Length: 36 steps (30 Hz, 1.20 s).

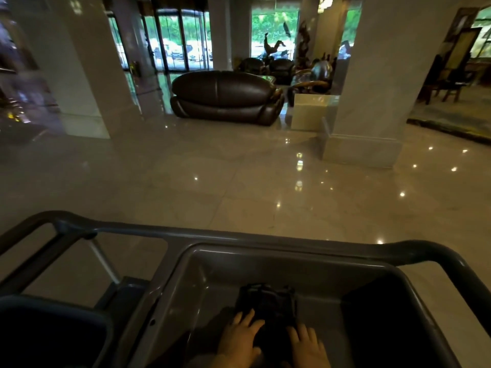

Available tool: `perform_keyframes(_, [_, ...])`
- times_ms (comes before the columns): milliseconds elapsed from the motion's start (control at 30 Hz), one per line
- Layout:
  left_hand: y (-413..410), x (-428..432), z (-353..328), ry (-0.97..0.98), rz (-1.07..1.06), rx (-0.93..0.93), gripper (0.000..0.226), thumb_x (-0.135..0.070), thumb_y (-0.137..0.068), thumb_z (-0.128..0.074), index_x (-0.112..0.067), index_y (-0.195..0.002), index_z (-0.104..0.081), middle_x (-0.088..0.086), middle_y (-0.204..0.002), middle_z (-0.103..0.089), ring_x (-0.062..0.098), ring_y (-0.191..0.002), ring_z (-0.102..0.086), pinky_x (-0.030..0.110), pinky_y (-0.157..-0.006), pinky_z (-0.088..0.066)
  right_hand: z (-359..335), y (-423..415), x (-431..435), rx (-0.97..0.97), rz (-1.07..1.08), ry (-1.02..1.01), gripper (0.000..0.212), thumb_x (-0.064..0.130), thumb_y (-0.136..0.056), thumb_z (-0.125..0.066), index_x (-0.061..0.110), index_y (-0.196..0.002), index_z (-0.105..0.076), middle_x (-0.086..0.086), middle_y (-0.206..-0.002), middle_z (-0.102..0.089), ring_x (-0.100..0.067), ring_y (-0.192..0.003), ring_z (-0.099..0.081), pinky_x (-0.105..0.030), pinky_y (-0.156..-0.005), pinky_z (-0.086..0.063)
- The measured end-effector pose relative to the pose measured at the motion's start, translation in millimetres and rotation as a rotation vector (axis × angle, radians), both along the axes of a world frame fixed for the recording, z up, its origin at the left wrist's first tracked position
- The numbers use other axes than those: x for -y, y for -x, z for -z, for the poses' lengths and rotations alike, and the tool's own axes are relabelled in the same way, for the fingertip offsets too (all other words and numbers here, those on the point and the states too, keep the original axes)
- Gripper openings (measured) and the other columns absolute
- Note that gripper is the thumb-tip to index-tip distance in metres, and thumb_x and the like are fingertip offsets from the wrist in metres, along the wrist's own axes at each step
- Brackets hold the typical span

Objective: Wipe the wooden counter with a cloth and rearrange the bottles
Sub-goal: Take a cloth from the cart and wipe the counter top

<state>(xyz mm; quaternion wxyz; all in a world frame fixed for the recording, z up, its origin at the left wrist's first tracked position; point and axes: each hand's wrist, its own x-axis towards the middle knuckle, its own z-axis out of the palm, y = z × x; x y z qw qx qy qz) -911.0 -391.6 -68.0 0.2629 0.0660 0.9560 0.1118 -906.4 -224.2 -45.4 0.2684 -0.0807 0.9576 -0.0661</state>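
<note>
Both of my hands reach down into the grey tray [305,264] of a cleaning cart at the bottom of the view. Between them lies a dark bundle [268,301] that looks like a folded cloth; dim light hides its detail. My left hand [240,338] grips its left side with the fingers curled over the edge. My right hand [305,346] holds its right side, fingers laid on top. No wooden counter and no bottles are in view.
The cart's grey handle rail [239,235] runs across in front of me, with a dark bin [50,333] at its left. Beyond lies a glossy tiled lobby floor [212,176], a dark leather sofa [223,96], white pillars [377,83] and glass doors [180,38].
</note>
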Motion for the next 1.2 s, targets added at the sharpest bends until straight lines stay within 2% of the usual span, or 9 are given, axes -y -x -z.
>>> perform_keyframes(100, [3.6, -3.5, -1.9, 0.028, -0.009, -0.047, 0.061, -0.026, -0.090, -0.054, -0.030, -0.146, -0.029, -0.001, -0.160, -0.016, 0.026, -0.145, -0.017, 0.040, -0.118, -0.020, 2.2, 3.0, 7.0, -0.047, -0.037, 0.081, 0.076, 0.042, -0.088, -0.047, 0.026, -0.150, -0.006, 0.004, -0.160, -0.005, -0.019, -0.142, -0.021, -0.032, -0.114, -0.026])
perform_keyframes(233, [1.9, -5.1, -1.4, 0.024, -0.041, -0.077, 0.063, -0.027, -0.088, -0.056, -0.028, -0.145, -0.029, 0.000, -0.158, -0.023, 0.026, -0.144, -0.020, 0.039, -0.117, -0.021, 5.4, 6.9, 12.8, -0.028, -0.151, 0.092, 0.080, 0.043, -0.089, -0.048, 0.035, -0.149, 0.004, 0.007, -0.161, 0.000, -0.018, -0.145, -0.014, -0.034, -0.115, -0.025])
perform_keyframes(367, [-1.0, -3.9, -2.8, -0.052, -0.166, -0.061, 0.087, -0.026, -0.082, -0.062, -0.029, -0.150, -0.008, 0.003, -0.154, -0.030, 0.027, -0.142, -0.025, 0.039, -0.115, -0.024, 3.1, 14.0, 18.2, 0.016, -0.115, 0.050, 0.075, 0.038, -0.092, -0.044, 0.033, -0.150, 0.003, 0.000, -0.158, -0.011, -0.022, -0.144, -0.015, -0.037, -0.116, -0.023])
perform_keyframes(467, [1.6, -4.9, -3.8, -0.024, -0.181, -0.030, 0.092, -0.022, -0.085, -0.060, -0.030, -0.151, 0.004, 0.007, -0.156, -0.022, 0.030, -0.145, -0.019, 0.042, -0.117, -0.022, 2.8, 14.5, 24.7, -0.007, -0.097, 0.093, 0.059, 0.033, -0.095, -0.036, 0.033, -0.149, -0.011, -0.002, -0.156, -0.018, -0.021, -0.144, -0.018, -0.035, -0.114, -0.028])
perform_keyframes(700, [0.1, -14.7, -23.5, 0.088, -0.030, 0.001, 0.064, -0.017, -0.091, -0.048, -0.015, -0.149, -0.021, 0.016, -0.156, -0.018, 0.035, -0.144, -0.017, 0.044, -0.119, -0.016, -1.7, 7.3, 22.1, -0.061, -0.089, 0.101, 0.050, 0.027, -0.096, -0.034, 0.031, -0.145, -0.026, -0.005, -0.151, -0.030, -0.022, -0.142, -0.024, -0.035, -0.109, -0.034])
perform_keyframes(800, [-2.5, -21.7, -39.6, 0.084, 0.030, -0.051, 0.051, -0.016, -0.092, -0.045, -0.009, -0.142, -0.037, 0.017, -0.153, -0.023, 0.035, -0.142, -0.019, 0.045, -0.118, -0.016, -11.5, 4.8, 7.5, -0.078, -0.096, 0.079, 0.053, 0.027, -0.095, -0.038, 0.033, -0.145, -0.026, -0.003, -0.152, -0.029, -0.020, -0.141, -0.026, -0.035, -0.109, -0.034])
perform_keyframes(933, [0.2, -36.1, -68.3, 0.074, 0.111, -0.105, 0.045, -0.015, -0.091, -0.048, -0.006, -0.135, -0.045, 0.018, -0.148, -0.029, 0.036, -0.140, -0.022, 0.047, -0.117, -0.021, -34.1, 0.2, -12.9, -0.080, -0.040, 0.073, 0.055, 0.032, -0.095, -0.039, 0.035, -0.147, -0.022, -0.001, -0.156, -0.021, -0.021, -0.144, -0.021, -0.035, -0.112, -0.031])
perform_keyframes(1067, [3.0, -63.1, -103.5, 0.058, 0.214, -0.136, 0.041, -0.015, -0.089, -0.052, -0.003, -0.129, -0.049, 0.018, -0.143, -0.033, 0.037, -0.134, -0.032, 0.046, -0.111, -0.029, -64.5, -11.1, -39.5, -0.083, 0.099, 0.111, 0.058, 0.027, -0.093, -0.045, 0.030, -0.147, -0.022, -0.007, -0.152, -0.030, -0.024, -0.136, -0.038, -0.032, -0.109, -0.037])
perform_keyframes(1200, [-0.7, -102.5, -140.3, 0.035, 0.346, -0.126, 0.035, -0.013, -0.090, -0.050, -0.004, -0.124, -0.052, 0.020, -0.132, -0.049, 0.037, -0.122, -0.049, 0.045, -0.101, -0.042, -94.6, -37.4, -74.1, -0.184, 0.256, 0.172, 0.050, 0.018, -0.093, -0.043, 0.023, -0.142, -0.034, -0.007, -0.144, -0.043, -0.024, -0.127, -0.050, -0.030, -0.102, -0.043])
